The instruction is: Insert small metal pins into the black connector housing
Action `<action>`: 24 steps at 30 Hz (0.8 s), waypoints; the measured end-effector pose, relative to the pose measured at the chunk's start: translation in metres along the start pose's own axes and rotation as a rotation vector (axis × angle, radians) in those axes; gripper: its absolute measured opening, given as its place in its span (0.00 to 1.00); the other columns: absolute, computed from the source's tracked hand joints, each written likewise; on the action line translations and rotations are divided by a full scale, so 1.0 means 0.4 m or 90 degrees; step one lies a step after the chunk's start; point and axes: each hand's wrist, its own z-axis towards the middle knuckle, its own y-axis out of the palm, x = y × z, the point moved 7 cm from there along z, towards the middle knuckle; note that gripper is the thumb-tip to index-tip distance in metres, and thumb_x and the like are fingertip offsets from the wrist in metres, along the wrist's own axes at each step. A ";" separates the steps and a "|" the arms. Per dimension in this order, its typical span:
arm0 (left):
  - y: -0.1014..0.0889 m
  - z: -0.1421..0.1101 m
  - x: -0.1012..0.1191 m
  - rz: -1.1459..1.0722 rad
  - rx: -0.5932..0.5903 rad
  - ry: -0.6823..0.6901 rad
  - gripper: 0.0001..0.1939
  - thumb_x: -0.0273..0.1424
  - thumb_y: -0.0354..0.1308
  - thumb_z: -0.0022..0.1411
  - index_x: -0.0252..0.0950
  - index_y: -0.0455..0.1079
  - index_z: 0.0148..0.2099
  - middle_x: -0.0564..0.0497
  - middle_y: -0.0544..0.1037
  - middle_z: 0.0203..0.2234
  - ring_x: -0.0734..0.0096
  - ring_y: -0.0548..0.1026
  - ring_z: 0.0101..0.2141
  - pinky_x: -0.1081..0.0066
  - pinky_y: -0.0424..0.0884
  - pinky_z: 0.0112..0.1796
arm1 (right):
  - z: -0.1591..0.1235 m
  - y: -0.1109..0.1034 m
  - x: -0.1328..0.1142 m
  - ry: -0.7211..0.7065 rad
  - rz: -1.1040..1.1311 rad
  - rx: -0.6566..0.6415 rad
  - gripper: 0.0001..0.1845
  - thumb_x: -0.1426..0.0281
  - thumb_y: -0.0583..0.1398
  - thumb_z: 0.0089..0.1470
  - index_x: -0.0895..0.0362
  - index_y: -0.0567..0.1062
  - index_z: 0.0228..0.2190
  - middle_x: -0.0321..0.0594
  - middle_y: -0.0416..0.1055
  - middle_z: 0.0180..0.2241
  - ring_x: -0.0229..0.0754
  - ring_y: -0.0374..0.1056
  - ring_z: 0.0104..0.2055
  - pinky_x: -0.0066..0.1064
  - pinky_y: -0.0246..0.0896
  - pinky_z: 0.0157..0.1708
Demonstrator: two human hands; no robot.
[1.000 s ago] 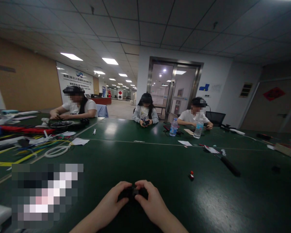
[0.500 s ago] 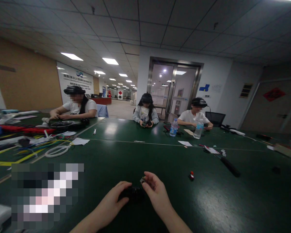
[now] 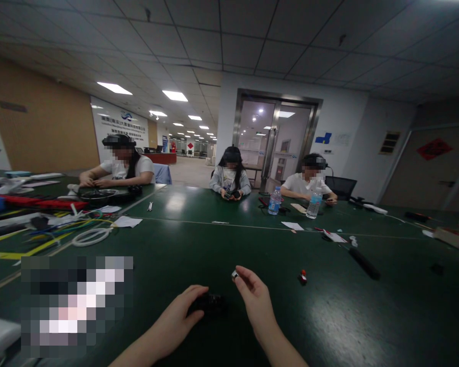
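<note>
On the green table, my left hand [image 3: 185,312] is closed round one end of a small black object [image 3: 213,300]. Its kind is too dark to make out, and my fingers cover its left side. Up and to the right of it, my right hand [image 3: 252,293] pinches a small silvery metal piece [image 3: 234,275] between thumb and fingertips. A gap separates this piece from the black object. Farther right lies a small red-and-white item [image 3: 302,277], apart from both hands.
Beyond it on the right lies a black-handled tool [image 3: 363,263]. Two water bottles [image 3: 274,201] stand at the far side. Cables and a coiled white tube [image 3: 92,237] lie at left, beside a sheet of paper [image 3: 128,221]. Three people wearing headsets sit across the table [image 3: 199,250].
My right hand has moved up and to the right, away from the black object, carrying the silvery piece. My left hand stays in place on the black object.
</note>
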 end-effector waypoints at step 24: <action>-0.007 -0.006 0.029 0.012 -0.021 -0.023 0.22 0.27 0.50 0.54 0.40 0.61 0.53 0.52 0.66 0.51 0.67 0.64 0.51 0.66 0.56 0.53 | 0.018 -0.052 0.046 0.012 -0.004 0.108 0.23 0.58 0.57 0.47 0.54 0.69 0.44 0.40 0.70 0.43 0.47 0.64 0.47 0.39 0.58 0.46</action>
